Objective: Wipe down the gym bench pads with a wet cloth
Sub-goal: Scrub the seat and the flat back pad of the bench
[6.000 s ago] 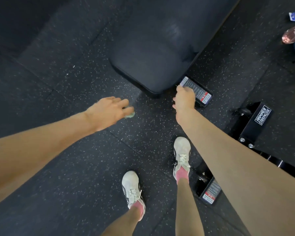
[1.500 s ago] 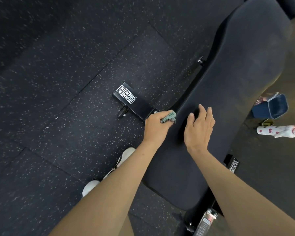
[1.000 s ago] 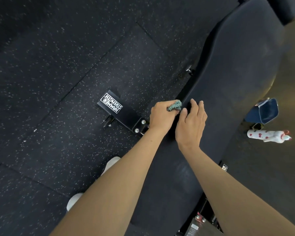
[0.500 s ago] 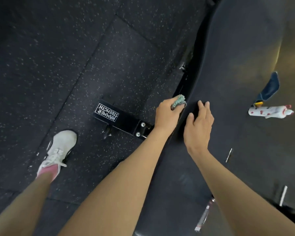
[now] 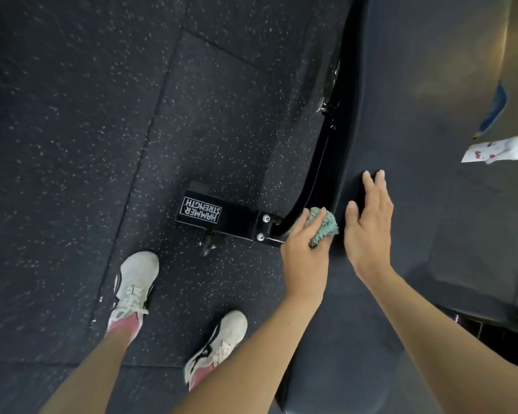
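1. Now, the bench pad [image 5: 416,204] fills the right of frame; work along its left edge in long overlapping strokes.
2. Your right hand [image 5: 368,231] lies flat on the pad, fingers straight, holding nothing; brace with it.
3. Your left hand [image 5: 304,258] curls round the bunched teal cloth [image 5: 325,227] at the pad's edge, centre frame; spread it flatter.
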Demonstrator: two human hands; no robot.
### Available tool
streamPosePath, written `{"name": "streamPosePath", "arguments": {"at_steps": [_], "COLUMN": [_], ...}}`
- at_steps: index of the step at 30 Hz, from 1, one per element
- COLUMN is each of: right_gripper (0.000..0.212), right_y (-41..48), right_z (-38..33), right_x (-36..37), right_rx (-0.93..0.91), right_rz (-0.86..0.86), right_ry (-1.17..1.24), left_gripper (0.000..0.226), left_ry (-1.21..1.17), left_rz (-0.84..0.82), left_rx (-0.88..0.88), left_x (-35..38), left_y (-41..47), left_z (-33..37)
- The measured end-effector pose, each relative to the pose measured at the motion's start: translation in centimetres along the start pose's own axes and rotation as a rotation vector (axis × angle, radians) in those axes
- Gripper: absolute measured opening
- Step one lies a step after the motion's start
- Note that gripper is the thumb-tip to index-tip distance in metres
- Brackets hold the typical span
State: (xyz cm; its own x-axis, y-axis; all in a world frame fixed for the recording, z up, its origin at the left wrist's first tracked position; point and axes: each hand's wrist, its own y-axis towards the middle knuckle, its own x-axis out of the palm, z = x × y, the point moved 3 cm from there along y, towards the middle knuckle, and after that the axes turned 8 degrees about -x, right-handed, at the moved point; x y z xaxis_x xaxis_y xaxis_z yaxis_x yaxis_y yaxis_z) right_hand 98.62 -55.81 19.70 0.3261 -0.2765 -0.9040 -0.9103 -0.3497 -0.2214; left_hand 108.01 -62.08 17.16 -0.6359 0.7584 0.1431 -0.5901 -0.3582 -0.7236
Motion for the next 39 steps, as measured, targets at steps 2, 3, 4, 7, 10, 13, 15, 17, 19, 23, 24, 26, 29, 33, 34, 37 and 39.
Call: {"name": "streamPosePath", "arguments": {"at_steps": [2, 3, 4, 7, 10, 13, 15, 17, 19, 23, 24, 26, 29, 33, 34, 37, 39], "right_gripper": [0.054, 0.054, 0.053, 0.052, 0.051, 0.051, 0.05, 0.05, 0.05, 0.05, 0.049, 0.049, 0.049, 0.049, 0.049, 0.049, 0.049], "right_y": [-0.1, -0.1, 0.0, 0.1, 0.7, 2.0, 3.1, 4.5, 6.0, 9.0, 9.7, 11.2, 13.3, 15.4, 15.9, 17.5, 18.6], "right_z": [0.0, -0.1, -0.2, -0.6, -0.9, -1.3, -1.3, -1.2, -1.0, -0.6, -0.6, -0.6, -0.8, -0.7, -0.7, -0.3, 0.3], "right_x": [0.0, 0.0, -0.2, -0.2, -0.5, -1.2, -1.7, -2.1, -2.4, -2.8, -2.9, -3.2, -3.6, -4.0, -4.1, -4.6, -5.0], "right_rx": [-0.003, 0.0, 0.004, -0.003, -0.023, -0.023, -0.008, 0.001, 0.016, 0.025, 0.02, -0.001, -0.027, -0.047, -0.054, -0.088, -0.093], "right_rz": [0.002, 0.004, 0.008, 0.01, -0.003, 0.018, 0.048, 0.069, 0.093, 0.1, 0.098, 0.088, 0.073, 0.076, 0.081, 0.094, 0.106], "right_ry": [0.008, 0.005, -0.003, -0.043, -0.066, -0.055, -0.031, -0.007, 0.002, -0.001, -0.007, -0.007, -0.008, 0.014, 0.016, -0.005, 0.001], "left_gripper": [0.041, 0.041, 0.04, 0.038, 0.035, 0.031, 0.027, 0.026, 0.027, 0.037, 0.038, 0.038, 0.037, 0.038, 0.038, 0.037, 0.036], "left_ry": [0.021, 0.032, 0.042, 0.081, 0.083, 0.081, 0.053, 0.085, 0.139, 0.148, 0.134, 0.105, 0.03, 0.05, 0.056, 0.002, 0.008], "left_rz": [0.037, 0.051, 0.064, 0.087, 0.07, 0.085, 0.071, 0.063, 0.045, 0.096, 0.14, 0.203, 0.266, 0.349, 0.367, 0.38, 0.355], "left_rx": [-0.007, 0.001, 0.012, 0.045, 0.084, 0.066, 0.053, 0.089, 0.122, 0.143, 0.131, 0.112, 0.105, 0.123, 0.127, 0.174, 0.195], "left_x": [0.7, 1.0, 1.4, 2.4, 3.7, 4.5, 4.9, 4.8, 4.7, 4.9, 5.3, 6.2, 7.2, 8.3, 8.5, 8.5, 8.5], "left_y": [1.1, 1.8, 2.5, 4.9, 8.1, 11.8, 13.2, 12.9, 12.1, 10.4, 10.6, 11.3, 13.3, 16.0, 17.0, 20.8, 22.8], "left_z": [1.1, 1.7, 2.3, 4.2, 8.0, 11.0, 11.7, 11.6, 10.6, 7.8, 8.0, 9.2, 12.0, 16.1, 17.1, 20.6, 22.5]}}
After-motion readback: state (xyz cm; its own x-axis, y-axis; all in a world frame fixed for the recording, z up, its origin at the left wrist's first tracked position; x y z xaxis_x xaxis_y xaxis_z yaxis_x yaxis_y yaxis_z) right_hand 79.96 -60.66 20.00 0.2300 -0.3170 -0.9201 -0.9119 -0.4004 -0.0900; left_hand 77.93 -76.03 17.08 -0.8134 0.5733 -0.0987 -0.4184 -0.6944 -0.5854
